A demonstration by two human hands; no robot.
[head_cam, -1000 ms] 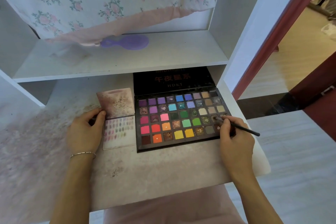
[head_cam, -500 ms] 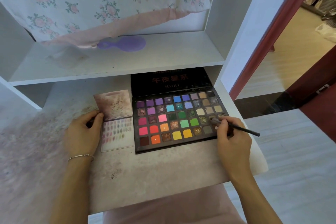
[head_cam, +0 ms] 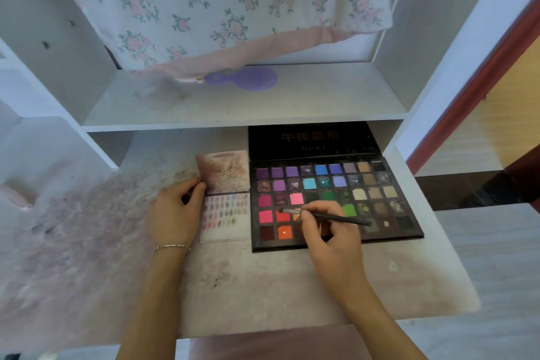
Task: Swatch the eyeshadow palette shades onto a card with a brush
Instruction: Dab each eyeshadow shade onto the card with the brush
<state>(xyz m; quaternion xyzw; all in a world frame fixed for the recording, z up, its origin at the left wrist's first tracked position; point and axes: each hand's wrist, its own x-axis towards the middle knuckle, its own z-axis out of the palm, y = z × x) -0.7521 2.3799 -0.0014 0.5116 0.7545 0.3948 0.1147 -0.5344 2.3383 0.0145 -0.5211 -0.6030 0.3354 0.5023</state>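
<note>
An open black eyeshadow palette point(head_cam: 336, 184) with several rows of coloured pans lies on the desk, its lid propped back. Left of it lies a white card point(head_cam: 226, 216) with rows of small colour swatches; a stained card point(head_cam: 223, 171) lies just above it. My left hand point(head_cam: 175, 213) rests at the card's left edge, thumb touching the stained card's corner. My right hand point(head_cam: 330, 231) pinches a thin dark brush point(head_cam: 336, 217) over the palette's lower left. The brush tip points left, above the red pans near the card.
A white shelf point(head_cam: 242, 114) runs above the desk with a purple hand mirror point(head_cam: 248, 78) on it. A floral cloth point(head_cam: 222, 9) hangs down behind. Pink fluffy fabric point(head_cam: 73, 228) covers the desk's left. The desk's right edge drops to a grey floor point(head_cam: 496, 272).
My right hand has carried the brush from the palette's right-hand pans leftward across the palette towards the card. My left hand has stayed by the card.
</note>
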